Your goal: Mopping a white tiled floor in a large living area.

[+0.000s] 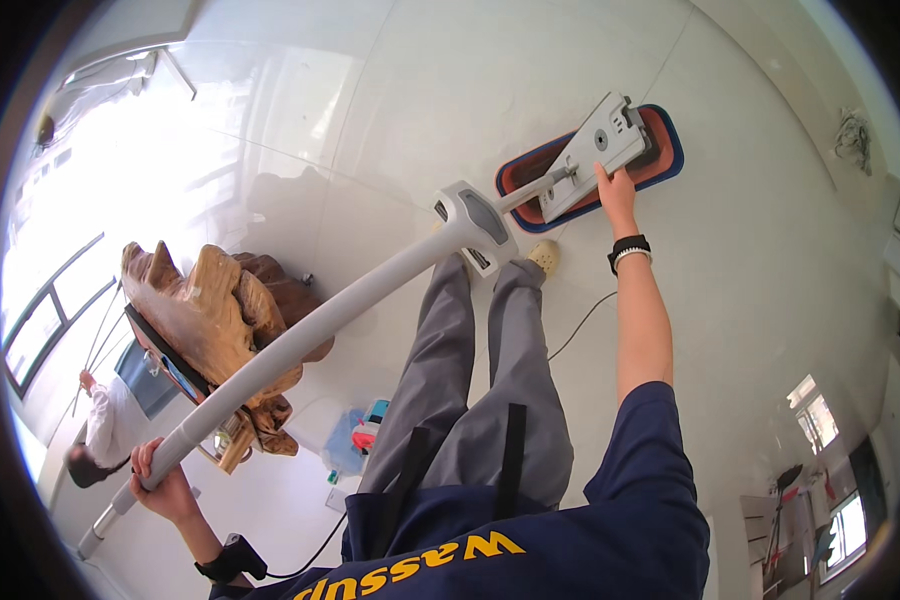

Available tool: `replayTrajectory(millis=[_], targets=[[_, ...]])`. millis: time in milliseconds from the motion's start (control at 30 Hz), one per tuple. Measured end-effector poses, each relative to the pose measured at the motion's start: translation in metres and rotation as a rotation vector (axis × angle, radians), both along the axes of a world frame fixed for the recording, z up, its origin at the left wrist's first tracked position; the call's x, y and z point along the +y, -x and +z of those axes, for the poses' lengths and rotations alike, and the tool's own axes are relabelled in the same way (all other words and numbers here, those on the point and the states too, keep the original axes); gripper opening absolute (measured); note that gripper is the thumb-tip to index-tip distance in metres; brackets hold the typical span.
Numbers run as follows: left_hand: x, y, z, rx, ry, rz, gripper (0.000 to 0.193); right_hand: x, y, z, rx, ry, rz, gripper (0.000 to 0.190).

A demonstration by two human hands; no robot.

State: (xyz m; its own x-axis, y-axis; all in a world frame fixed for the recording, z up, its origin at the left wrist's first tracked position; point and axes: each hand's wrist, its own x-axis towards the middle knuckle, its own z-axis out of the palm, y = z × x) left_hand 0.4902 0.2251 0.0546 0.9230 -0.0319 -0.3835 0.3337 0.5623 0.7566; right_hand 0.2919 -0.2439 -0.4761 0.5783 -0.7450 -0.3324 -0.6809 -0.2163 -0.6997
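A flat mop has a long grey handle that runs from the lower left up to the middle, with a grey and white plastic wringer block around its lower part. My left hand is closed around the handle near its far end. The flat white mop head lies tilted over an oblong red bucket with a blue rim. My right hand holds the long edge of the mop head, thumb on top and fingers hidden beneath. Whether a pad is fitted underneath cannot be told.
Glossy pale tiles cover the floor. A carved wooden root table stands at left, a person in white beyond it. Plastic bags lie near my legs, and a dark cable crosses the floor. A grey cloth is at far right.
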Motion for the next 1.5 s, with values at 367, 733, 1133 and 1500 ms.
replayTrajectory(millis=[367,733,1133,1500], targets=[[-0.007,-0.014,-0.029,0.035,-0.031,-0.049,0.021,0.028,0.001,-0.045,-0.234,-0.335,-0.366,0.033],[0.001,-0.029,-0.053,0.041,-0.111,-0.047,0.022,0.025,0.003,-0.077,-0.522,-0.827,-0.880,0.046],[0.013,-0.043,-0.061,0.086,-0.143,-0.059,0.022,0.102,0.035,-0.190,-0.185,-0.599,-0.558,0.036],[0.026,-0.055,-0.033,0.011,-0.135,-0.069,0.023,0.077,0.058,-0.163,-0.073,-0.332,-0.418,0.034]])
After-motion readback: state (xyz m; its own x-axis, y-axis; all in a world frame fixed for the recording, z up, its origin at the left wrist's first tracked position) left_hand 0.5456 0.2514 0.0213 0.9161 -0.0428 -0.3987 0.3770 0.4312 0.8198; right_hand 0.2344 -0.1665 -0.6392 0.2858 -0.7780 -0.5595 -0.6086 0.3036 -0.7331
